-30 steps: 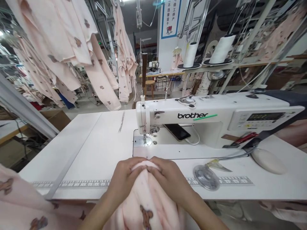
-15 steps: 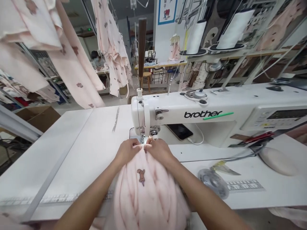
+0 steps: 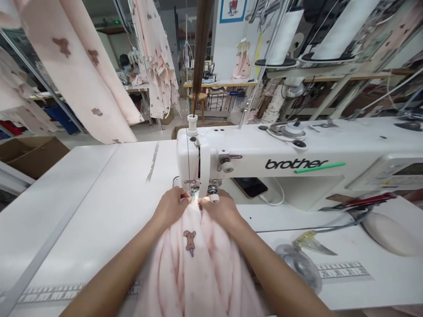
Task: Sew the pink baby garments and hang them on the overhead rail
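Note:
Pale pink fabric (image 3: 194,268) with brown bear prints hangs in folds from the needle area of a white sewing machine (image 3: 244,143) over the table's front edge. My left hand (image 3: 172,204) pinches the fabric's upper edge just left of the lit presser foot (image 3: 194,192). On the other side, my right hand (image 3: 220,207) holds the same edge, its fingertips close to the foot and partly hidden behind the machine's tension knob. The two hands are a short gap apart. The needle tip is too small to make out.
A phone (image 3: 250,187) with a white cable lies under the machine arm. On the right are thread snips (image 3: 315,243), a clear round plastic container (image 3: 299,266) and a beige oval pad (image 3: 390,233). Pink fabric pieces (image 3: 82,75) hang at left; thread cones (image 3: 284,37) stand behind.
The camera view has come closer and tilted slightly, so the machine looks larger. Both hands keep their hold on the fabric at the presser foot, with little visible shift.

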Tool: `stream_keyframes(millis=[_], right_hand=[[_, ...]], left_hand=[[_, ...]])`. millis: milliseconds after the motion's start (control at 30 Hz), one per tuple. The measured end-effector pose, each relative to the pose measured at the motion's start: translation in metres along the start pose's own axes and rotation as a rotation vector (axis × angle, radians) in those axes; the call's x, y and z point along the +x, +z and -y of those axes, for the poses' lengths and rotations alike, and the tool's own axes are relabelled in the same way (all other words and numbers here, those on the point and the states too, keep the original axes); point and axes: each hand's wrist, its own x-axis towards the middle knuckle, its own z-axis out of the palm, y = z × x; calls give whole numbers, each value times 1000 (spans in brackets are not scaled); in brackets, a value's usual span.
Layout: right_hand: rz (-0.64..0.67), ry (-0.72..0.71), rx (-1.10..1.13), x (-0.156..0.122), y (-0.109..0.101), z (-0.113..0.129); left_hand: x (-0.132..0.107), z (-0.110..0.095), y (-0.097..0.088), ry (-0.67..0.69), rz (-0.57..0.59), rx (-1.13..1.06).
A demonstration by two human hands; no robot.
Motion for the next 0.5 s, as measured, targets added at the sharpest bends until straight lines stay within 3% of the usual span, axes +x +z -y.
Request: stream_keyframes(millis=[500], right_hand=[[-77, -54, -43, 1, 6, -2]], left_hand=[[6, 3, 0, -18, -6, -16]])
